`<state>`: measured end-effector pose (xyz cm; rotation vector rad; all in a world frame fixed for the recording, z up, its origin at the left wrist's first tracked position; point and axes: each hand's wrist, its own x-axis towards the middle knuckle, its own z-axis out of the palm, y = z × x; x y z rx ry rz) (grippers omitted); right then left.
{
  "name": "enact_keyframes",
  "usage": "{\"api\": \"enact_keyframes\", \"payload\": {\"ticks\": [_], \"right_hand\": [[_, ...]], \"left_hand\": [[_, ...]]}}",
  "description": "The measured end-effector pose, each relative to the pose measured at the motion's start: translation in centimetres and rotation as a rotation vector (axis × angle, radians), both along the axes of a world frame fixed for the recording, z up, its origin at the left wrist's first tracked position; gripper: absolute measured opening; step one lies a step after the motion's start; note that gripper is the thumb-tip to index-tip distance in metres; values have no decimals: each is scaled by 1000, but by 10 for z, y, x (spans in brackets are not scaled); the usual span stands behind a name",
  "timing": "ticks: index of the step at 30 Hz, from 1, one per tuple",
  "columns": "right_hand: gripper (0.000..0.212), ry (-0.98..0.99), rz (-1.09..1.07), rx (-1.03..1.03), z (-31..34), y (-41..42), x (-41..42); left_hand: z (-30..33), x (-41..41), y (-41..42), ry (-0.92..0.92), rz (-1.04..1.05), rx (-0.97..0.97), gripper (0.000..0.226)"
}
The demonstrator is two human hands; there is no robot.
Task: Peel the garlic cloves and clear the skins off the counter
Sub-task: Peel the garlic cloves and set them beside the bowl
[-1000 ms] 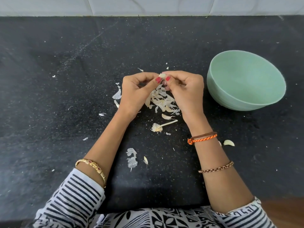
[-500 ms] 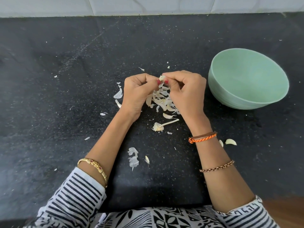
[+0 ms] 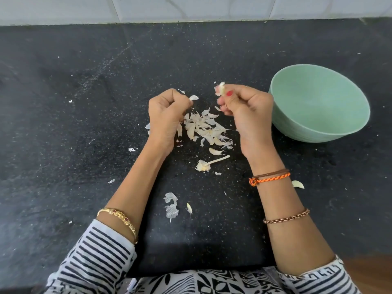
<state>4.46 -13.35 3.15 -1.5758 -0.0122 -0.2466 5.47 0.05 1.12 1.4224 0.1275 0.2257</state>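
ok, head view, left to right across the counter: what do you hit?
left hand pinching a skin flake → skin pile → right hand gripping a garlic clove → green bowl

A pale green bowl (image 3: pixel 320 102) stands on the right side of the black speckled bench (image 3: pixel 63 102), tilted so its open mouth faces up and left. White wall tiles (image 3: pixel 191 7) run along the far edge. At the near right corner a strip of brown wooden floor (image 3: pixel 369 272) shows past the bench edge.
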Motion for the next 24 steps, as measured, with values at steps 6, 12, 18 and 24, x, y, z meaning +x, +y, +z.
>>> {"api": "enact_keyframes", "payload": {"ticks": [6,12,18,24], "right_hand": [[19,76,15,-266,-7,3,2],[17,20,-41,-406,-10,4,4],[15,-43,-115,-490,-13,6,3],[14,-135,-188,-558,-17,13,0]], "left_hand": [[-8,-2,-3,-103,-111,178,33],[-6,-4,-2,-150,-193,201,9],[-4,-5,-2,-181,-160,315,12],[-5,-7,-8,-208,-59,378,15]]}}
